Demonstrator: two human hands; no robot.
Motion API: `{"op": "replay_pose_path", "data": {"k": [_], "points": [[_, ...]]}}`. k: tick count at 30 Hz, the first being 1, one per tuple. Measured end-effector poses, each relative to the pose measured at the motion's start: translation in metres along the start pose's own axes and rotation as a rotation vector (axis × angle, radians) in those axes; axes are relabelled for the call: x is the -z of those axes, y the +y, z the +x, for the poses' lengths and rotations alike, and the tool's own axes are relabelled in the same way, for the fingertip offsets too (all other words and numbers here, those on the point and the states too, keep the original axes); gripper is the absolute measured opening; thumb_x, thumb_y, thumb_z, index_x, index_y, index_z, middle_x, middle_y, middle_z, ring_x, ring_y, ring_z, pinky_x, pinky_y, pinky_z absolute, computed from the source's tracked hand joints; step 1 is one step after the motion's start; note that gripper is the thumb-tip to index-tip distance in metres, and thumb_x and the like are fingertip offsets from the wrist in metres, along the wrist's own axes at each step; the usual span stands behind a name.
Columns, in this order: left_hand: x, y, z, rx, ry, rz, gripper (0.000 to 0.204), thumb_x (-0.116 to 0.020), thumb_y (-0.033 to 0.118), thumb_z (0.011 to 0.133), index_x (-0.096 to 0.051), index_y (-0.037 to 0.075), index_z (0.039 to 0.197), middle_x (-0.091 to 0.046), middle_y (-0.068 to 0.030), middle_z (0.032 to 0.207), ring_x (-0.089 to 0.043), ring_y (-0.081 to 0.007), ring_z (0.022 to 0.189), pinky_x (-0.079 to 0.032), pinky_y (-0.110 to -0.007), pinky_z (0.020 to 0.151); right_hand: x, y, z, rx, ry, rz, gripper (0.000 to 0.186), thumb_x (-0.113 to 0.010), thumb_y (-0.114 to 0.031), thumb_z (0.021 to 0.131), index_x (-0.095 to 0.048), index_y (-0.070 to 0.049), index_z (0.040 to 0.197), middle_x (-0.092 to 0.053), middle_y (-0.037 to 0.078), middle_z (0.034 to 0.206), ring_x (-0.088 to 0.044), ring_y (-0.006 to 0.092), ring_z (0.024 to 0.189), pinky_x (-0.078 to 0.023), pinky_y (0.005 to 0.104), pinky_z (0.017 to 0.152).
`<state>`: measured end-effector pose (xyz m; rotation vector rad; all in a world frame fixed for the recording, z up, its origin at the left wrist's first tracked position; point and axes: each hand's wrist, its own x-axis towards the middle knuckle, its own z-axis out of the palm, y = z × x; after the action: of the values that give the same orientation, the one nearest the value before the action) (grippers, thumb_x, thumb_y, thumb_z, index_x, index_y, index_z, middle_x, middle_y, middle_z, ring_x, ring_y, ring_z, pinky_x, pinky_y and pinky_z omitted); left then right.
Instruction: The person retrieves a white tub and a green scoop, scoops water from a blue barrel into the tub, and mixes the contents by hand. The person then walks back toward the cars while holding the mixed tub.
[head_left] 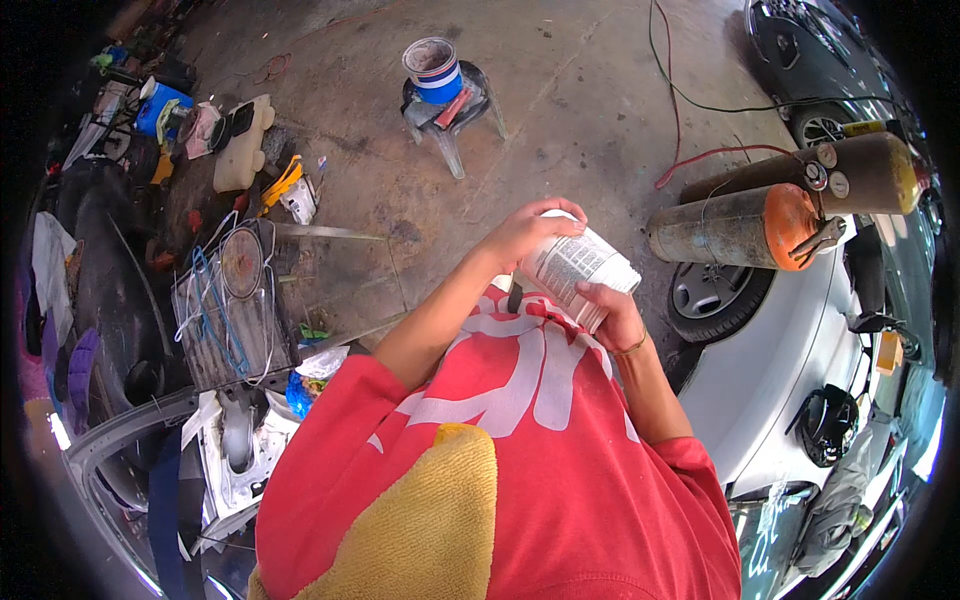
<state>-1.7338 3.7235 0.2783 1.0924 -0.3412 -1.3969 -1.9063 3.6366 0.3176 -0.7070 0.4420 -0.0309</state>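
Note:
A white plastic jar (580,262), its side covered with a printed label, is tilted in front of my chest. My left hand (528,236) is closed over its upper left end, fingers wrapped across the top. At the opposite, lower right end, my right hand (614,318) grips it with the thumb pressed on the side. Part of each end is covered by my fingers, and I cannot tell whether a lid is on. Over the front of my red shirt lies a yellow towel (425,525).
Ahead, a small stool (478,100) bears a blue-and-white bucket (434,72) and a red block-like tool (452,108). To the right, two gas cylinders (720,225) lie above a white car (790,340). Hoses (676,130) cross the floor. Car parts and a metal stand (230,320) crowd the left.

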Motion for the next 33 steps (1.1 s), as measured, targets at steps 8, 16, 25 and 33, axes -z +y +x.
{"op": "replay_pose_path", "data": {"k": [8, 16, 25, 33], "points": [[0.016, -0.016, 0.013, 0.131, 0.007, -0.084, 0.031, -0.065, 0.02, 0.087, -0.059, 0.004, 0.113, -0.063, -0.0077, 0.102, -0.064, -0.0168, 0.091, -0.053, -0.03, 0.077, 0.01, -0.005, 0.0, -0.171, -0.103, -0.433, 0.047, -0.054, -0.008, 0.086, -0.048, 0.006, 0.13, -0.065, 0.014, 0.108, -0.068, 0.027, 0.093, -0.055, 0.0328, 0.077], [0.009, -0.011, -0.027, -0.254, -0.022, 0.072, 0.054, -0.064, 0.025, 0.091, -0.042, 0.011, 0.138, -0.056, -0.0071, 0.117, -0.055, -0.0169, 0.11, -0.046, -0.031, 0.092, 0.01, -0.019, 0.013, -0.075, -0.009, 0.275, 0.052, -0.055, -0.023, 0.089, -0.047, 0.006, 0.131, -0.06, 0.019, 0.122, -0.064, 0.0308, 0.107, -0.052, 0.0423, 0.095], [-0.001, -0.002, -0.011, 0.039, 0.154, 0.072, 0.039, -0.061, 0.033, 0.091, -0.056, 0.011, 0.122, -0.06, -0.0062, 0.111, -0.058, -0.0157, 0.104, -0.048, -0.03, 0.086, 0.014, -0.009, 0.011, -0.071, -0.07, -0.098, 0.05, -0.059, -0.003, 0.082, -0.048, 0.006, 0.13, -0.063, 0.016, 0.117, -0.065, 0.0251, 0.103, -0.054, 0.0343, 0.091], [0.019, -0.005, 0.0, 0.225, 0.116, 0.08, 0.05, -0.06, 0.04, 0.092, -0.049, 0.013, 0.133, -0.059, -0.0083, 0.117, -0.057, -0.0177, 0.11, -0.049, -0.033, 0.089, 0.026, -0.014, 0.022, -0.296, 0.088, -0.195, 0.044, -0.055, -0.011, 0.083, -0.052, 0.005, 0.124, -0.064, 0.016, 0.108, -0.067, 0.0246, 0.092, -0.058, 0.0356, 0.076]]}}
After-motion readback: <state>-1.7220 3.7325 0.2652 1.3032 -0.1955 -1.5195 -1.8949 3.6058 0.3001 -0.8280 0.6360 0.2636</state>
